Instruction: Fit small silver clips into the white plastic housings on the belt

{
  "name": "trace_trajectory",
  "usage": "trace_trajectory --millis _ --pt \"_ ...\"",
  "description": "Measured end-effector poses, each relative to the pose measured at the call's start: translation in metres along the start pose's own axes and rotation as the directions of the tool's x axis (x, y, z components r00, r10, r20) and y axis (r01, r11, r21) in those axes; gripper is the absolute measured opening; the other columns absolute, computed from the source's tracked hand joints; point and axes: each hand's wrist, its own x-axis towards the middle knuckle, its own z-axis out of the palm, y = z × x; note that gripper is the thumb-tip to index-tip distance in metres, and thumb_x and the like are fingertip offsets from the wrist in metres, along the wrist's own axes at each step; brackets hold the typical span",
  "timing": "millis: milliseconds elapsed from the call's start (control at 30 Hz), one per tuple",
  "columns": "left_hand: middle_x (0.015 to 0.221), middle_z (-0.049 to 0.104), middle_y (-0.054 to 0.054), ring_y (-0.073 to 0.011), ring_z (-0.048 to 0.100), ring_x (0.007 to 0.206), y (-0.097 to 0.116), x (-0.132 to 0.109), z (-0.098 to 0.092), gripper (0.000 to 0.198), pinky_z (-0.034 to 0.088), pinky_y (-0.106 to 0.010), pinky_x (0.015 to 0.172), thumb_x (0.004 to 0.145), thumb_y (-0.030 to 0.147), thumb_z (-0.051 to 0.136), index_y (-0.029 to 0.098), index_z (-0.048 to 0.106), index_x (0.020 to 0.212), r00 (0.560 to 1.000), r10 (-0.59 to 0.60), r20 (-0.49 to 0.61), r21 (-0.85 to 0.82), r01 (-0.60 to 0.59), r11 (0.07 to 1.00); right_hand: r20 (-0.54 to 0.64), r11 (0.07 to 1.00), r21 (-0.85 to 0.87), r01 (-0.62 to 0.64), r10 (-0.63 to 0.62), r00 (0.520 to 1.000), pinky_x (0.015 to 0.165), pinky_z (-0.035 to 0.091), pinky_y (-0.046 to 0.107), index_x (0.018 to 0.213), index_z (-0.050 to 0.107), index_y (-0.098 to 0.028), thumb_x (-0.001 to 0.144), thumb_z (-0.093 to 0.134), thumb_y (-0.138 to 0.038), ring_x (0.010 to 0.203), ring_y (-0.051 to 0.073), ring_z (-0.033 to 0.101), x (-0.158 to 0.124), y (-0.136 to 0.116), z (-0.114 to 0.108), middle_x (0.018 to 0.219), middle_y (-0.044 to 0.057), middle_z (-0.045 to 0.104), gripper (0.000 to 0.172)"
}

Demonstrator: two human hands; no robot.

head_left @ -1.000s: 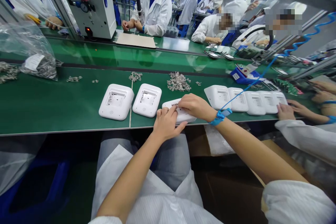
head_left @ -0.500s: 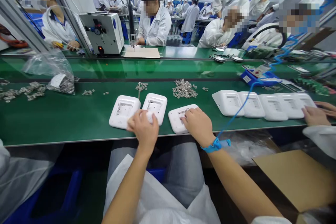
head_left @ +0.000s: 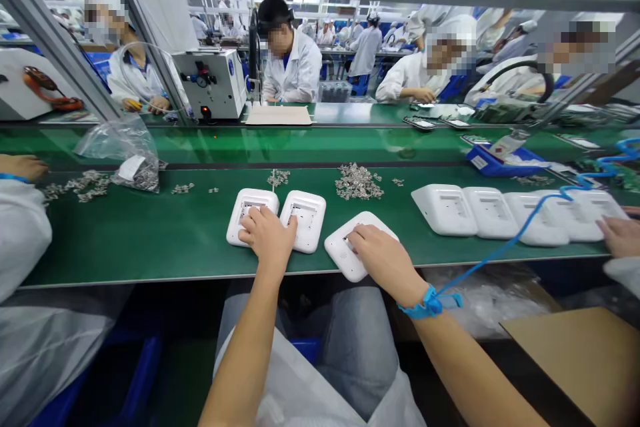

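Observation:
Three white plastic housings with square recesses lie in front of me on the green bench. My left hand (head_left: 269, 238) rests over the left housing (head_left: 236, 230), its fingers spread on the recess and its thumb reaching toward the middle housing (head_left: 311, 240). My right hand (head_left: 383, 255) is closed on the right housing (head_left: 350, 263), fingertips in its recess; that housing is turned at an angle, and the hand hides part of it. A blue wrist strap (head_left: 425, 305) circles my right wrist. Beyond the housings lies a pile of small metal parts (head_left: 357, 181).
More white housings (head_left: 493, 213) stand in a row at right, a co-worker's hand (head_left: 617, 235) at the far end. A blue cord (head_left: 493, 255) crosses there. A bag of metal parts (head_left: 143, 173) and a co-worker's sleeve (head_left: 23, 233) are at left. A blue tray (head_left: 505, 161) sits further back.
My left hand has moved left and spread onto the left housing. The right housing has turned under my right hand. A co-worker's arm has come in at left, and the view has shifted.

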Motion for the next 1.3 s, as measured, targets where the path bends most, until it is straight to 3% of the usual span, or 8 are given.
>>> trace_trajectory --millis 300,500,733,867,933,1033,1167,1300 --pt "0.119 0.06 -0.02 -0.0415 0.047 0.114 -0.029 -0.01 -0.017 0.051 0.041 -0.057 0.088 0.089 0.056 0.056 0.013 0.066 0.114 0.999 0.018 0.048 0.107 -0.023 0.994 -0.159 0.98 -0.004 0.2 -0.198 0.967 0.087 0.053 0.042 0.093 0.071 -0.012 0.089 0.057 0.001 0.114 0.032 0.061 0.014 -0.025 0.011 0.115 0.018 0.067 0.02" --pt "0.116 0.064 -0.02 -0.0411 0.048 0.113 -0.078 -0.005 -0.03 0.057 0.041 -0.056 0.088 0.089 0.058 0.056 0.01 0.062 0.12 0.995 -0.081 -0.056 0.208 0.091 0.974 -0.216 0.921 0.075 0.383 -0.36 0.907 0.089 0.054 0.041 0.103 0.071 -0.01 0.097 0.054 -0.006 0.117 0.03 0.059 0.056 -0.06 0.014 0.117 0.017 0.065 0.019" --pt "0.115 0.066 -0.024 -0.0433 0.047 0.116 -0.161 0.053 -0.045 0.051 0.035 -0.06 0.093 0.087 0.048 0.053 0.01 0.062 0.12 0.975 -0.155 -0.157 0.158 0.18 0.971 -0.207 0.823 0.203 0.531 -0.494 0.845 0.079 0.054 0.039 0.1 0.071 -0.009 0.097 0.05 -0.008 0.102 0.029 0.061 0.139 -0.132 0.003 0.105 0.016 0.064 0.021" --pt "0.124 0.063 -0.023 -0.0384 0.049 0.121 -0.177 0.073 -0.075 0.037 0.038 -0.054 0.099 0.09 0.025 0.038 0.011 0.061 0.115 0.92 -0.166 -0.354 -0.014 0.172 0.985 -0.373 0.809 0.256 0.529 -0.422 0.826 0.082 0.053 0.042 0.099 0.07 -0.01 0.094 0.054 -0.008 0.102 0.031 0.06 0.172 -0.16 -0.002 0.105 0.016 0.064 0.017" --pt "0.122 0.065 -0.016 -0.0296 0.055 0.12 -0.165 0.071 -0.083 0.038 0.043 -0.045 0.101 0.09 0.016 0.031 0.017 0.061 0.113 0.92 -0.095 -0.381 -0.039 0.087 0.995 -0.497 0.801 0.337 0.495 -0.295 0.816 0.083 0.053 0.042 0.099 0.068 -0.012 0.093 0.059 -0.016 0.102 0.031 0.059 0.182 -0.157 0.002 0.106 0.016 0.064 0.012" --pt "0.114 0.068 -0.011 -0.0224 0.061 0.114 -0.114 0.064 -0.068 0.036 0.049 -0.038 0.1 0.093 0.016 0.028 0.021 0.061 0.107 0.913 0.077 -0.4 -0.253 -0.191 0.948 -0.608 0.773 0.452 0.445 -0.098 0.788 0.087 0.052 0.041 0.101 0.066 -0.014 0.096 0.057 -0.022 0.101 0.029 0.059 0.187 -0.122 0.02 0.106 0.014 0.065 0.013" --pt "0.105 0.069 -0.008 -0.0179 0.066 0.096 -0.004 0.059 -0.005 0.032 0.056 -0.035 0.09 0.095 0.017 0.031 0.02 0.061 0.106 0.887 0.296 -0.354 -0.635 -0.46 0.62 -0.704 0.775 0.497 0.39 0.097 0.704 0.088 0.053 0.04 0.106 0.063 -0.019 0.101 0.047 -0.024 0.096 0.026 0.062 0.17 -0.036 0.057 0.1 0.011 0.067 0.018" --pt "0.111 0.068 -0.012 -0.0177 0.07 0.098 0.093 0.046 0.066 0.029 0.058 -0.036 0.091 0.101 0.028 0.033 0.019 0.057 0.115 0.912 0.352 -0.212 -0.838 -0.355 0.415 -0.731 0.82 0.495 0.288 0.213 0.648 0.086 0.055 0.04 0.109 0.058 -0.022 0.099 0.042 -0.023 0.095 0.025 0.064 0.137 0.036 0.087 0.1 0.01 0.067 0.019"
